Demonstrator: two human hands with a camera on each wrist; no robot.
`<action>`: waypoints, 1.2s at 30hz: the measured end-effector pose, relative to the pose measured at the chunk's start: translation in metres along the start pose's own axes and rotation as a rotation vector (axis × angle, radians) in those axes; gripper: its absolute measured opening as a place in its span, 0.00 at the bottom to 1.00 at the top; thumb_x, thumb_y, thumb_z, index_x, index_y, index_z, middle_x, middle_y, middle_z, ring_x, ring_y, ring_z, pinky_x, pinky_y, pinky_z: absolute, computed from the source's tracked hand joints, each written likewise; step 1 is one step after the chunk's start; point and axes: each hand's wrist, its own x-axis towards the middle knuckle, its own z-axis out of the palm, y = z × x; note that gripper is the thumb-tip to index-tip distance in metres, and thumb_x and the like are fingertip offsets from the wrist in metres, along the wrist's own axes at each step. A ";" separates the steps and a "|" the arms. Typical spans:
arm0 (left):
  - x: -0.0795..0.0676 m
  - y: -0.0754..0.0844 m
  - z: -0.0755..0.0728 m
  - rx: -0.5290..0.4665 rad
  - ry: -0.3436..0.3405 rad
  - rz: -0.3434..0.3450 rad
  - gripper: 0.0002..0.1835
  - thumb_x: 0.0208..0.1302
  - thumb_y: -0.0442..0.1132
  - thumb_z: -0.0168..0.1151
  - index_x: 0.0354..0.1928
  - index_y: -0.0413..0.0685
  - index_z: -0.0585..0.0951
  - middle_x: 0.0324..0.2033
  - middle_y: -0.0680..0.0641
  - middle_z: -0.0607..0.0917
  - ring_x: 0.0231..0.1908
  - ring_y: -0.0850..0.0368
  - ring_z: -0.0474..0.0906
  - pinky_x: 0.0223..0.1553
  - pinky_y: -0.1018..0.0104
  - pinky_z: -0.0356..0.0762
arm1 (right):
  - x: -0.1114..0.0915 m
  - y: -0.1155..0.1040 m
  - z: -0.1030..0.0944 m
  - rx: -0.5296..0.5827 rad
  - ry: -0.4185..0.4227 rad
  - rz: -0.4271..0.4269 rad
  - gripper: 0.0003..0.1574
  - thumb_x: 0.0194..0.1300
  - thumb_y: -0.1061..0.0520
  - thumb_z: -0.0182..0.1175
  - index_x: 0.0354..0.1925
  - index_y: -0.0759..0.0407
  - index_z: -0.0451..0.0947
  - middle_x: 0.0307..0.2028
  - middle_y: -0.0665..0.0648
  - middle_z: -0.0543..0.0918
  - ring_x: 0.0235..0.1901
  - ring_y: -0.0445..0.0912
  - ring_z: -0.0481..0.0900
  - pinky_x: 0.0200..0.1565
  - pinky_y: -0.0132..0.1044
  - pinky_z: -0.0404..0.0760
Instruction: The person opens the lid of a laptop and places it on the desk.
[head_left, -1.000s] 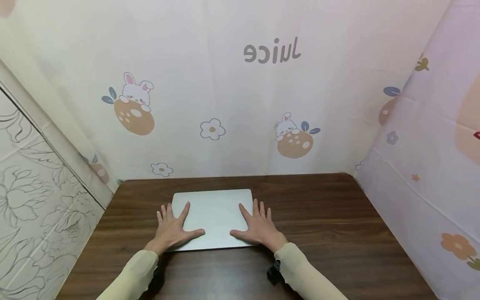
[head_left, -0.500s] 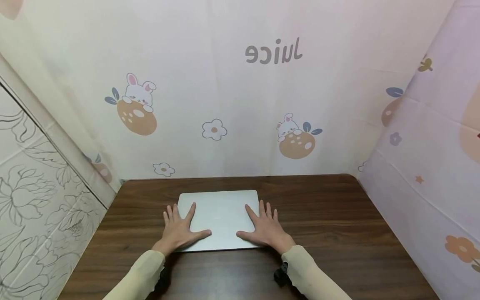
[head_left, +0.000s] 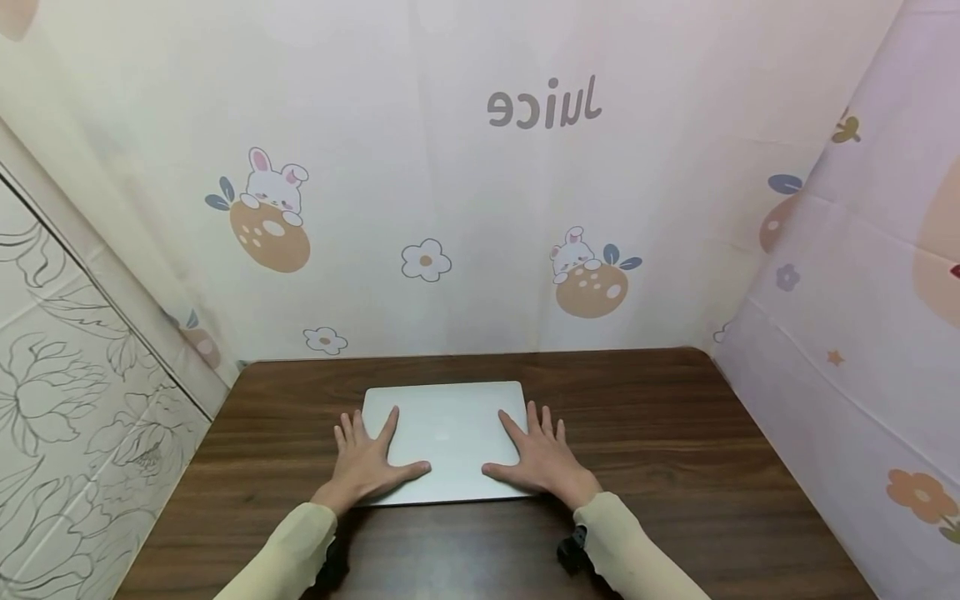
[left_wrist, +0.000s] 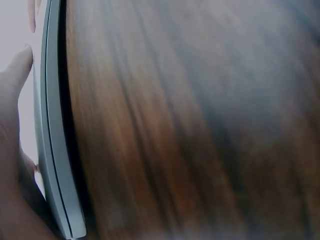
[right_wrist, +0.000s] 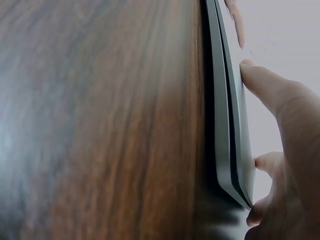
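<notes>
A silver laptop (head_left: 450, 433) lies flat with its lid down on the brown wooden table. My left hand (head_left: 366, 462) rests on its left end, thumb and index finger spread straight over the lid and the other fingers beside the left edge. Mirroring it, my right hand (head_left: 542, 458) lies on the right end in the same spread. The left wrist view shows the laptop's front edge (left_wrist: 57, 120) and the left thumb (left_wrist: 19, 67) against the lid. Seen from the right wrist, the right thumb (right_wrist: 270, 85) touches the lid above the edge.
The wooden table (head_left: 675, 442) extends on both sides of the laptop. A printed curtain (head_left: 480, 183) hangs behind it, with another cloth (head_left: 847, 292) along the right and a flower-patterned panel (head_left: 82, 417) on the left. A black wrist device (head_left: 573, 550) sits under the right sleeve.
Under both hands, the laptop has slid a little to the right across the table. The hands keep the same spread on it, and the lid stays down.
</notes>
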 end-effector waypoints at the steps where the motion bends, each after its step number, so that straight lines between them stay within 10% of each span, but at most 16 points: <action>1: 0.000 0.001 0.000 -0.002 -0.003 0.001 0.65 0.47 0.85 0.59 0.83 0.59 0.54 0.76 0.18 0.41 0.75 0.16 0.28 0.72 0.23 0.27 | 0.000 0.001 0.000 -0.001 -0.002 0.002 0.65 0.57 0.14 0.56 0.82 0.40 0.52 0.81 0.74 0.41 0.79 0.74 0.38 0.73 0.75 0.41; 36: 0.006 0.034 0.013 0.022 -0.009 0.014 0.63 0.50 0.86 0.54 0.83 0.62 0.53 0.76 0.18 0.40 0.76 0.18 0.27 0.74 0.25 0.28 | -0.008 0.033 -0.015 -0.009 -0.004 0.006 0.66 0.56 0.15 0.58 0.82 0.43 0.54 0.80 0.75 0.43 0.78 0.75 0.38 0.72 0.76 0.42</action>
